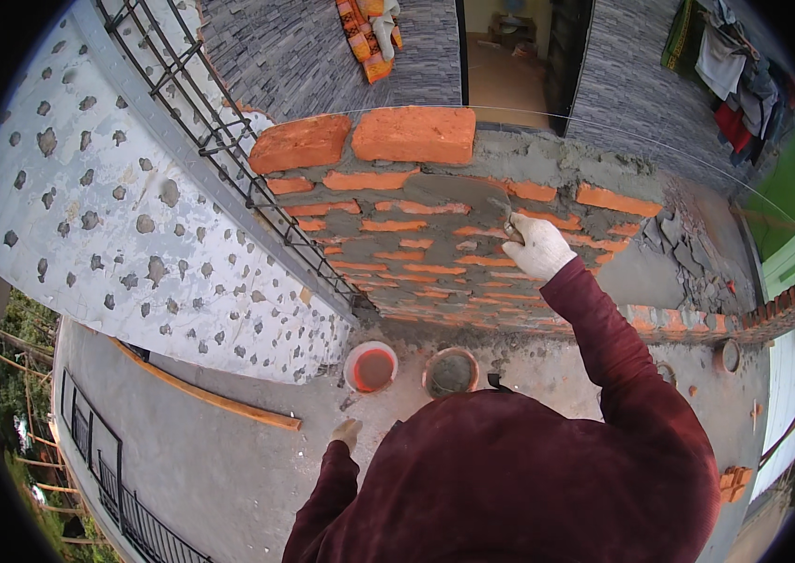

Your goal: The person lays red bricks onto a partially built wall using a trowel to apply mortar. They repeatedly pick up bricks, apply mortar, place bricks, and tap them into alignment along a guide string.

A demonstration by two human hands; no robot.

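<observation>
My gloved right hand (536, 246) is closed on the handle of a trowel, whose mortar-coloured blade (468, 195) lies against the upper face of a brick wall (397, 266). Two orange bricks, one (296, 144) at the wall's left end and another (412, 135) beside it, sit on top; wet grey mortar (562, 161) covers the top to their right. My gloved left hand (346, 433) hangs low at my side, open, with nothing visible in it. Below the wall stand a bucket with orange inside (374, 369) and one of grey material (451, 373).
Left are a pitted white wall (135, 263) with a steel rebar cage (193, 122), a timber plank (210, 397) and a railing (163, 521). A string line (604, 122) crosses above the bricks. Rubble (679, 263), another bucket (728, 355) and stacked bricks (733, 483) are at right; a doorway (505, 80) is behind.
</observation>
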